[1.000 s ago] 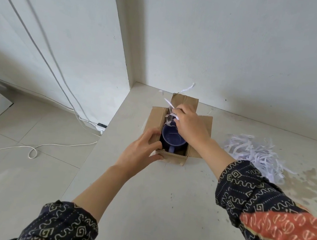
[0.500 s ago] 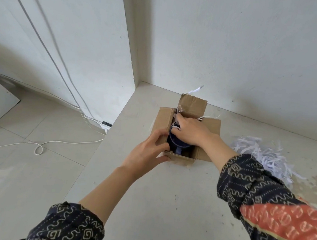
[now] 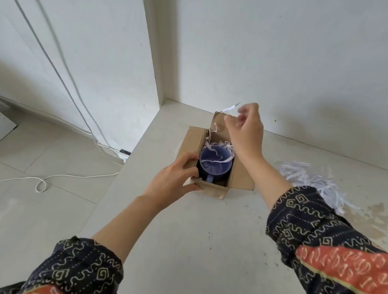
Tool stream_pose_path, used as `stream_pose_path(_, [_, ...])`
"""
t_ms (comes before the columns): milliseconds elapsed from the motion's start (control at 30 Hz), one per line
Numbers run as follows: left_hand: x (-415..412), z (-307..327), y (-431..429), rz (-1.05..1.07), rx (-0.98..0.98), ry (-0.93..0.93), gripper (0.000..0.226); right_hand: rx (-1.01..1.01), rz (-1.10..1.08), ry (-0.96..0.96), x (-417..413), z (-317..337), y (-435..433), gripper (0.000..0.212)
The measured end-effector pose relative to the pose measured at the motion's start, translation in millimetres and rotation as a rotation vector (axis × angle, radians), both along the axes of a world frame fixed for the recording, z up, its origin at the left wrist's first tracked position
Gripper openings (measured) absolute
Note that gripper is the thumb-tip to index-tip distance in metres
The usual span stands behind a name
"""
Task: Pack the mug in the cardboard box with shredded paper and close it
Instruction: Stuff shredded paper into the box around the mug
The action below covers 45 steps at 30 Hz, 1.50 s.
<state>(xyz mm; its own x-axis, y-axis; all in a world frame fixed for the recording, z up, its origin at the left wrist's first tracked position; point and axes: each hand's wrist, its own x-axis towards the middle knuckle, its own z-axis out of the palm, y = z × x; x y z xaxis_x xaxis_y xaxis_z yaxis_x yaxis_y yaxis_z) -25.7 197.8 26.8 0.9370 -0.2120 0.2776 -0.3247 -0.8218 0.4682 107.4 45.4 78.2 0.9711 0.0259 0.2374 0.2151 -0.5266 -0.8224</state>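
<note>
Cardboard box (image 3: 243,175): flaps open, near-left corner gripped by left hand (image 3: 173,180).
Blue mug (image 3: 214,166): upright inside the box, just beside the left fingertips (image 3: 190,158), paper strips (image 3: 221,146) at its far rim.
Right hand (image 3: 245,130): raised over the back flap, fingers blurred, grip cannot be told.
Shredded paper pile (image 3: 310,179): well right of all fingers.

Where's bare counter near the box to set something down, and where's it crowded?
The counter is bare on the near side of the box. Left of it, only a narrow strip to the edge. Crowded: shredded paper right of the box; the mug fills the box.
</note>
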Motion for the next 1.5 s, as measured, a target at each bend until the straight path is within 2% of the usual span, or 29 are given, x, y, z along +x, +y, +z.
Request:
stream_pose_path(100, [0.2,1.2,0.5,0.005,-0.001,0.011,0.026,-0.121,-0.081,0.062,14.5,-4.7,16.5,0.041])
stream_pose_path(200, [0.5,2.5,0.5,0.007,0.007,0.018,0.026,-0.213,-0.07,0.108,29.6,-8.9,29.8,0.026])
stream_pose_path(267, [-0.1,2.6,0.3,0.011,0.013,0.023,0.026,-0.214,-0.065,0.123,35.7,-6.6,35.1,0.025])
stream_pose_path(333, [-0.7,1.8,0.3,0.015,0.01,0.026,0.026,-0.147,0.017,0.155,40.1,-0.9,38.1,0.025])
stream_pose_path(433, [-0.5,1.4,0.2,0.009,-0.002,0.031,0.025,-0.007,0.258,0.304,38.7,12.0,39.1,0.016])
stream_pose_path(500, [-0.5,2.5,-0.1,0.005,0.0,0.033,0.025,-0.054,0.306,0.334,37.7,10.7,38.7,0.014])
stream_pose_path(633, [-0.4,4.4,-0.4,-0.003,0.021,0.039,0.024,-0.354,0.302,0.071,41.2,-4.5,33.1,0.018])
stream_pose_path(733, [-0.2,4.1,-0.8,-0.008,0.02,0.029,0.025,-0.744,0.403,-0.127,41.8,-7.3,32.0,0.027])
stream_pose_path(833, [-1.1,2.5,1.2,0.006,0.015,0.036,0.024,-0.978,0.447,-0.154,42.9,-6.3,36.4,0.029])
stream_pose_path(933, [-0.6,2.3,2.7,0.01,0.007,0.033,0.024,-0.983,0.494,-0.133,46.8,0.5,42.8,0.026])
stream_pose_path(1033, [0.4,1.9,1.4,-0.011,0.015,0.02,0.025,-1.022,0.604,-0.031,47.4,9.2,44.5,0.025])
stream_pose_path(1100, [0.7,1.4,1.2,-0.012,0.015,0.022,0.025,-0.887,0.603,0.003,48.5,9.5,42.9,0.023])
stream_pose_path(1200, [0.6,-0.6,2.9,-0.004,0.014,0.018,0.026,-0.557,0.535,-0.005,43.5,10.6,36.9,0.015])
stream_pose_path(1267, [1.1,-1.9,3.1,-0.006,0.007,0.018,0.025,-0.459,0.539,0.062,35.4,9.6,27.6,0.012])
stream_pose_path(1400, [1.1,-2.4,1.5,-0.008,0.004,0.009,0.025,-0.565,0.571,0.121,14.9,-5.2,6.7,0.012])
stream_pose_path(1500, [0.2,-0.9,1.5,-0.006,-0.006,-0.01,0.026,-0.721,0.653,0.198,6.1,-16.0,2.0,0.026])
